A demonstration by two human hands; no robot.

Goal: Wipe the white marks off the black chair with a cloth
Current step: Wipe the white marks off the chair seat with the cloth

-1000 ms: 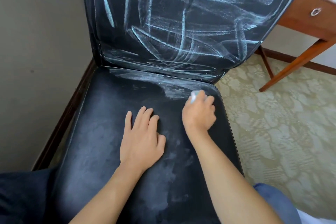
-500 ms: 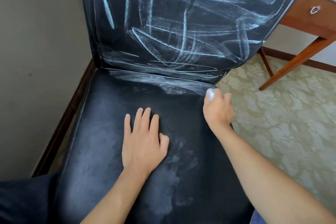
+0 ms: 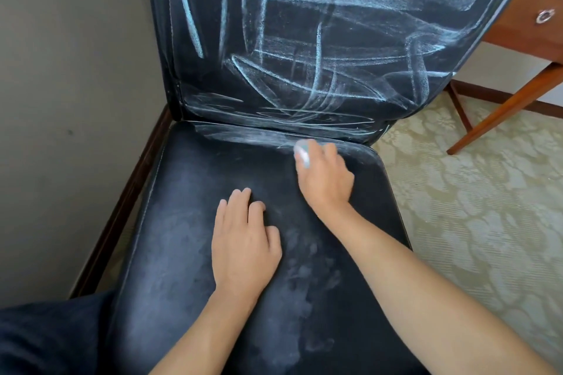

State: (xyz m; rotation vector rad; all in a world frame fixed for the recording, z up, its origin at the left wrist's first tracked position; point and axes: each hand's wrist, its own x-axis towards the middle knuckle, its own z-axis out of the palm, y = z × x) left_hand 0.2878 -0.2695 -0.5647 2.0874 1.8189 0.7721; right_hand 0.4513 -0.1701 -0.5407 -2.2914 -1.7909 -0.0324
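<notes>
Black chair (image 3: pixel 189 246) fills the view, wall on its left side, patterned floor (image 3: pixel 475 222) on its right. Seat is hazy with smeared white dust, heaviest down the middle toward the front edge. Backrest is covered in white marks (image 3: pixel 335 49): broad scribbles and crossing strokes, plus thin lines along its bottom edge just above the seat joint.

Right hand (image 3: pixel 324 175) sits at the rear of the seat, right of centre, fingers curled around a small pale cloth (image 3: pixel 301 154). Only a wad of it pokes out past the knuckles, blurred, pressed at the seat's back edge just below the backrest.

Left hand (image 3: pixel 243 242) lies palm down on the seat's middle, fingers straight and together, holding nothing.

Wooden desk (image 3: pixel 536 39) with a ring drawer pull stands beyond the chair's right side. Dark fabric at the chair's front left corner; can't tell what it is.
</notes>
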